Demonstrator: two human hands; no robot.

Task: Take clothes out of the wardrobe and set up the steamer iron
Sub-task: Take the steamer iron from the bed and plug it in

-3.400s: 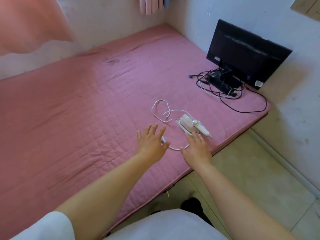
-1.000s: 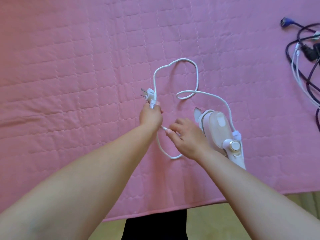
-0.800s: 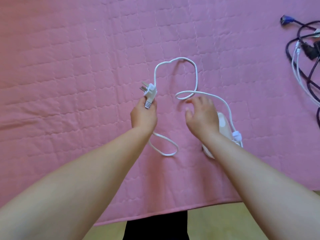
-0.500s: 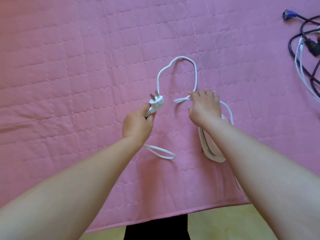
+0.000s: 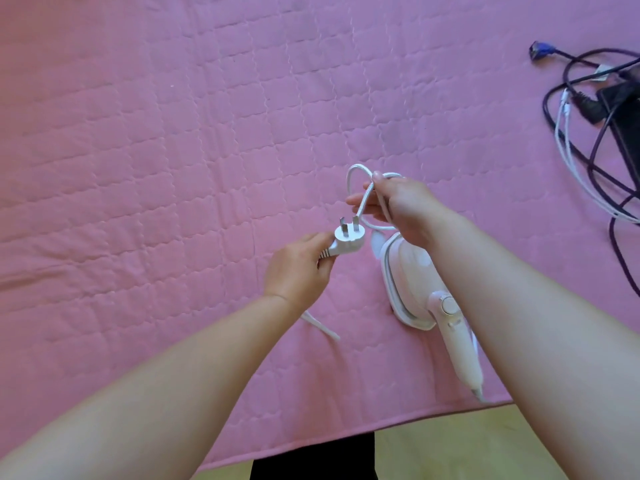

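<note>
A pink quilted fabric mattress [image 5: 173, 168] spreads under my grip. Behind it, nearest me, runs pale yellowish wooden floor [image 5: 450, 452].

White steamer iron [image 5: 412, 282] flat on pink quilted mat [image 5: 173, 168], its looped cord [image 5: 360, 199] and plug [image 5: 346, 241] raised.

Two hands [image 5: 298, 268], one steamer iron [image 5: 415, 282], one plug [image 5: 346, 241], one pink mat [image 5: 173, 168].

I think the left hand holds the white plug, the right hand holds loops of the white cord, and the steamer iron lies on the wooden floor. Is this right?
One detail is wrong. The head view shows the steamer iron lying on the pink mat, not the wooden floor. The left hand does hold the plug, and the right hand holds loops of the cord.
</note>
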